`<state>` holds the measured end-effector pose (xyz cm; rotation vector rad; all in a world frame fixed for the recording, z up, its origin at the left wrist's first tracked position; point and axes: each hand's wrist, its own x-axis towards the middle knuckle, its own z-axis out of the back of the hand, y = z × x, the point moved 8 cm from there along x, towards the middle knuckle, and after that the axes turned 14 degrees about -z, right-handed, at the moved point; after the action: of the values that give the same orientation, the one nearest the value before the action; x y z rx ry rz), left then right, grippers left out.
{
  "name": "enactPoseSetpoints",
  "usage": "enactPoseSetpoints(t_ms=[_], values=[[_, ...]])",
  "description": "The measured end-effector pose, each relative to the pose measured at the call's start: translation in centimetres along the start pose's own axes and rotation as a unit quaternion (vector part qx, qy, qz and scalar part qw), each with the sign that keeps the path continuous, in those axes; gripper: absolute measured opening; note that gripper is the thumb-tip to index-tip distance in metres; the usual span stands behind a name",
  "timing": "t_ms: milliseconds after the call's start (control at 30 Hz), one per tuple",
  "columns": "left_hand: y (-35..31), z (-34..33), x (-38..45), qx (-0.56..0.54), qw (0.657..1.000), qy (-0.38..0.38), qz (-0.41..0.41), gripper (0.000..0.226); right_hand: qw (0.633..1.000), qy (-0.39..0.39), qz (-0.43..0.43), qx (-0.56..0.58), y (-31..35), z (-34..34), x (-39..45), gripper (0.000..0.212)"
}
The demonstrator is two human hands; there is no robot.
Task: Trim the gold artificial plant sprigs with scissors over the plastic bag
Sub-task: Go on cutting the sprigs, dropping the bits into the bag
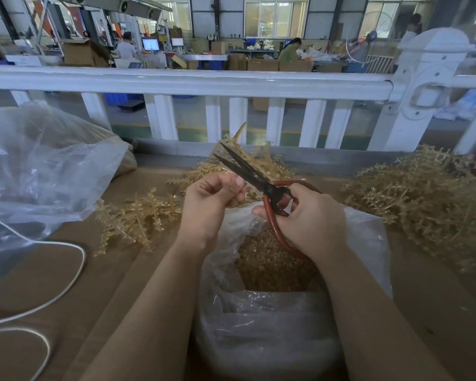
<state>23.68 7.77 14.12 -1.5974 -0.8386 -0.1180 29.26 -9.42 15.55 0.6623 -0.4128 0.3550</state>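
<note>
With my left hand (209, 204) pinching a gold sprig (238, 149) and my right hand (311, 215) gripping the part-open scissors (248, 171), I should cut squarely above the plastic bag (259, 320).

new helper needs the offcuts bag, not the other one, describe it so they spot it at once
Start at the white fence and come straight toward the camera to the two hands. The bag sits open right under them. Unlike the crumpled bag on the left, it holds gold trimmings.
</note>
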Motion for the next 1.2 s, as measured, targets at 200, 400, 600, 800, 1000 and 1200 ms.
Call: enactPoseSetpoints(t_ms=[200,400,600,800,1000,1200], values=[[1.2,-0.6,-0.4,0.0,0.997,0.033,0.064,0.008,0.981,0.071,-0.073,0.165,-0.6,-0.9,0.4,0.054],[1.7,-1.5,-0.7,0.017,0.994,0.078,0.072,0.02,0.954,0.127,-0.122,0.241,-0.9,-1.5,0.5,0.018],[1.8,-1.3,-0.6,-0.005,0.996,0.052,0.073,0.004,0.95,0.13,-0.124,0.254,-0.8,-1.4,0.5,0.013],[1.5,-1.2,-0.5,-0.017,0.997,0.044,0.056,0.007,0.965,0.114,-0.106,0.213,-1.0,-1.5,0.7,0.016],[0.0,-0.3,-0.1,-0.035,0.999,0.001,-0.012,0.021,0.986,0.124,-0.052,0.097,-0.9,-1.7,0.3,0.058],[-0.2,0.1,0.0,-0.037,0.999,-0.011,-0.024,0.014,0.996,0.088,-0.002,0.013,-0.3,-1.1,0.3,0.061]])
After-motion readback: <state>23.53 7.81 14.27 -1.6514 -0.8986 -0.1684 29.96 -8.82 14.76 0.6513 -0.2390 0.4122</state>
